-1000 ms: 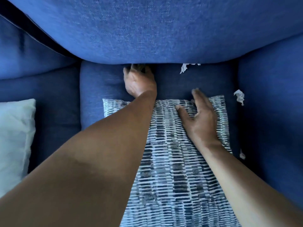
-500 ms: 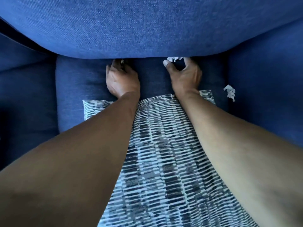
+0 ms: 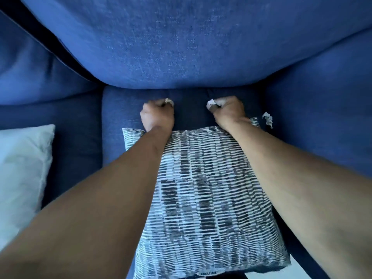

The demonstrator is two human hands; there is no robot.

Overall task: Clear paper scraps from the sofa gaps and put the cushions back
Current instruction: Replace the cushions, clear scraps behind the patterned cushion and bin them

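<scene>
Both hands have pulled back from the gap under the back cushion [image 3: 181,47] since half a second ago. From the head view, left hand [image 3: 158,115] and right hand [image 3: 228,110] each grip a paper scrap. Another scrap [image 3: 267,119] lies right of the patterned cushion [image 3: 211,198], uncollected; cushions not yet replaced.

Your one legible item was a small dark label printed along the near hem of the patterned cushion [image 3: 205,198]. It appeared to read "NORDRASTANT", though the letters were tiny and blurred, so you could not be sure of the spelling. Nothing else in your view carried text, numbers or signs.
</scene>
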